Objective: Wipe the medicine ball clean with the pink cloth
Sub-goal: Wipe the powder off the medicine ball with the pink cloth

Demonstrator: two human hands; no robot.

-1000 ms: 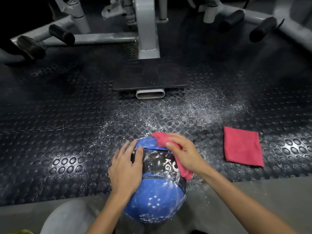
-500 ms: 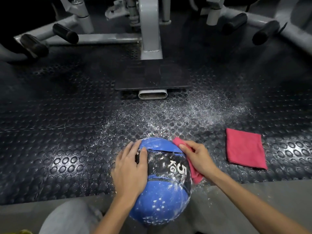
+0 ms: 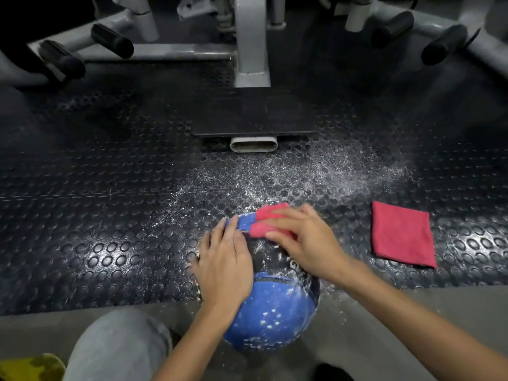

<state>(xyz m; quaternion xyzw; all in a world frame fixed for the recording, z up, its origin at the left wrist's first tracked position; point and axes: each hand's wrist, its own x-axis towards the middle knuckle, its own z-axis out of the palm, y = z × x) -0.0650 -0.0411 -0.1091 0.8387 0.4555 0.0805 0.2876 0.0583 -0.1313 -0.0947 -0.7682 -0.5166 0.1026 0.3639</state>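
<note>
Head view: the blue and black medicine ball (image 3: 275,312) sits at the edge of the studded rubber floor mat (image 3: 96,215), speckled with white powder. On its black band only a white "G" shows beside the wrist; the rest of the lettering is covered. The right hand (image 3: 305,240) lies flat over the ball's top, fingers extended and pressing the pink cloth (image 3: 268,220) against the far upper surface; the cloth sticks out beyond the fingertips. The left hand (image 3: 224,266) is spread open, palm against the ball's left side. A second folded cloth (image 3: 401,235) lies flat on the mat, well right of the ball.
</note>
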